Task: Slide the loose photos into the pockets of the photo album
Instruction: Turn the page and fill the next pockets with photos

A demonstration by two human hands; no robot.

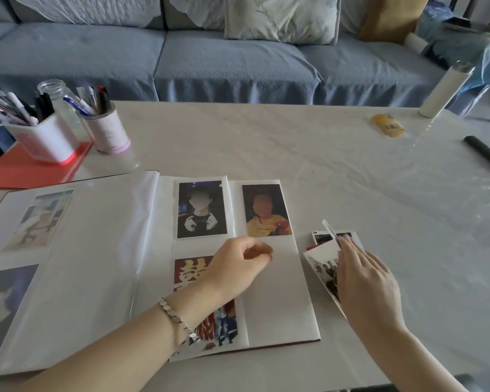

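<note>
A home living room (blue sofa [210,60], cushions [280,18], table [294,142]).

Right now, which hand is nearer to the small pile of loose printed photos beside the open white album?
Right. The right hand touches the pile of loose photos; the left hand is over the album page, left of it.
</note>
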